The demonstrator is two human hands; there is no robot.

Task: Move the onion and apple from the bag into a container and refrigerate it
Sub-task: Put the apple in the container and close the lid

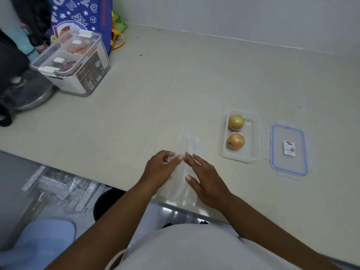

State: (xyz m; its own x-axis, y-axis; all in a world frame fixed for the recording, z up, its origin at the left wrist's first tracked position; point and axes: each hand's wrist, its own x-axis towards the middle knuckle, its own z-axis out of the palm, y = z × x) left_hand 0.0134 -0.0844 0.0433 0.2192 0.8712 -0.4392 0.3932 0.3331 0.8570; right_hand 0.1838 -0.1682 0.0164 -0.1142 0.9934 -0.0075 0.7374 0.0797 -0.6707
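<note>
A clear plastic bag (188,145) lies flat on the beige counter near its front edge. My left hand (162,168) pinches the bag's left side. My right hand (206,180) rests flat on the bag with fingers spread. To the right stands an open clear container (253,133). Inside it, a green-and-brown apple (236,122) sits at the far end and a brown onion (235,141) at the near end. The container's lid (289,151), clear with a blue seal and a small label, lies flat just right of the container.
A large lidded storage box (72,63) stands at the far left, in front of a blue patterned bag (81,14). A metal pot lid (25,92) and dark items sit at the left edge. Below the counter edge are plastic-wrapped parts (60,188).
</note>
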